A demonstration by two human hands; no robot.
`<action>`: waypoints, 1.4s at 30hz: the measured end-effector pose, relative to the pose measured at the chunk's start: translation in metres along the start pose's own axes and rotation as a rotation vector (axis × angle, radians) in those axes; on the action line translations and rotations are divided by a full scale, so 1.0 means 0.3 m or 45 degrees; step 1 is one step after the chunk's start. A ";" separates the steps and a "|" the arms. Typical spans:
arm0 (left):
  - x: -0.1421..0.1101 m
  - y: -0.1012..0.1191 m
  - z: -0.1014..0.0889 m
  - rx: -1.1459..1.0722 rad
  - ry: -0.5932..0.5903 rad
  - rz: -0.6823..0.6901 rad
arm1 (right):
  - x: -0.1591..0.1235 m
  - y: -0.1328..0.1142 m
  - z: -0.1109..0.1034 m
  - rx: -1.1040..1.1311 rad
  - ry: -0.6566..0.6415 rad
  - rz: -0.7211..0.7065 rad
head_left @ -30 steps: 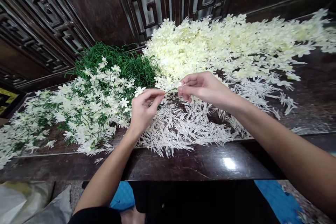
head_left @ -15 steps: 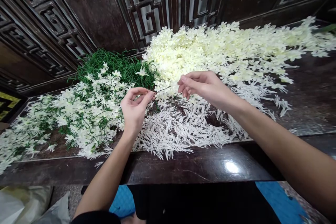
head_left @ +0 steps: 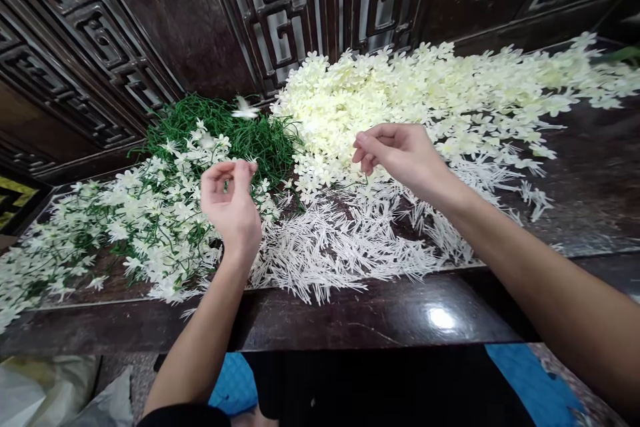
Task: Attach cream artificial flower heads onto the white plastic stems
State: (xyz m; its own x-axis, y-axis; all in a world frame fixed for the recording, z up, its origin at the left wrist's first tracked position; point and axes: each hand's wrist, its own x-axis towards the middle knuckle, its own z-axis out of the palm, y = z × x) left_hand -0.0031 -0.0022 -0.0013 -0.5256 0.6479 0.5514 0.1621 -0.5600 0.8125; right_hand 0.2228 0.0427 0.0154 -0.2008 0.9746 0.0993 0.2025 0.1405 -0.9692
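Note:
My left hand (head_left: 231, 203) is over the green-stemmed white flowers, thumb and fingers pinched together. It appears to hold an artificial flower spray; a motion-blurred white blossom (head_left: 245, 109) shows beyond the fingertips, and the stem itself is hard to make out. My right hand (head_left: 393, 152) hovers in front of the loose cream petals (head_left: 380, 90), its fingers closed in a pinch. A short green bit shows just below those fingers; whatever they hold is mostly hidden. White stamen pieces (head_left: 330, 247) lie below and between the hands.
Bare green stems (head_left: 210, 117) are heaped behind my left hand. Finished-looking white flower sprays (head_left: 165, 213) spread across the left of the dark wooden bench (head_left: 350, 320). A carved wooden back (head_left: 280, 13) rises behind. Pale bags (head_left: 50, 387) lie on the floor at lower left.
My left hand has moved left, away from the right hand, and the blurred blossom has shifted left and up. My right hand has moved slightly right and up.

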 end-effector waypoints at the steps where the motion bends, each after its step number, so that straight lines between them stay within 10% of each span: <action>1: 0.006 -0.002 -0.005 0.007 0.060 0.057 | 0.000 0.001 -0.002 -0.094 0.022 -0.010; 13: 0.038 0.021 -0.016 -0.240 0.142 -0.237 | 0.015 0.085 -0.012 -0.964 -0.528 -0.235; 27: 0.038 0.045 -0.003 -0.251 0.232 -0.185 | -0.002 0.017 -0.003 -0.512 -0.023 -0.352; 42: 0.030 0.030 -0.003 -0.130 0.144 -0.281 | -0.012 -0.008 0.006 -0.047 -0.154 -0.098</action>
State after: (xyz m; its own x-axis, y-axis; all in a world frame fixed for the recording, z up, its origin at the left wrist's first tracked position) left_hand -0.0071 -0.0018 0.0108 -0.6300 0.7015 0.3333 -0.0489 -0.4642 0.8844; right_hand 0.2211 0.0385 0.0171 -0.3304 0.9330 0.1427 0.2168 0.2222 -0.9506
